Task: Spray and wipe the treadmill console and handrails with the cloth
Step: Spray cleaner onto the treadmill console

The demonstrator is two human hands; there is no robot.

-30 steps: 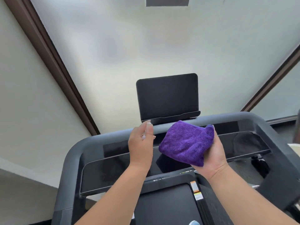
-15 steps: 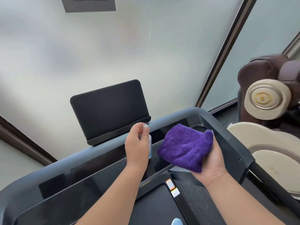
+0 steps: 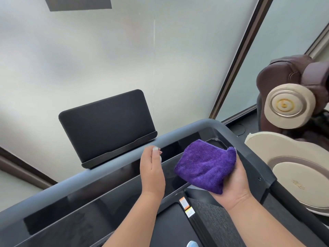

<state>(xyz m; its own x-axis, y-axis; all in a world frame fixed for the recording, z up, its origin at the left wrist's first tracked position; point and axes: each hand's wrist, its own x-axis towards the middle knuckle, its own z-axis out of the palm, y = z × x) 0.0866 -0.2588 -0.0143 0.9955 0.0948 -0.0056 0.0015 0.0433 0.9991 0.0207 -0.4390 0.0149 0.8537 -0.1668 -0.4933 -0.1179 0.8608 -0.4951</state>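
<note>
I hold the folded purple cloth [image 3: 204, 164] cupped in my right hand [image 3: 229, 182] above the console [image 3: 114, 177]. My left hand [image 3: 152, 168] is closed around a small spray bottle [image 3: 160, 159], mostly hidden. Step: spraying, I judge. Next: press the cloth onto the console and wipe.

I see my right hand [image 3: 229, 186] palm up, cupping a folded purple cloth [image 3: 204, 164] above the glossy black treadmill console [image 3: 114, 191]. My left hand [image 3: 152, 172] is curled beside it around a small spray bottle [image 3: 160, 159], which is mostly hidden, thumb on top. Beyond the grey handrail [image 3: 110, 172] stands a dark tablet holder [image 3: 106, 125], and a brown massage chair [image 3: 288, 97] sits at right.
</note>
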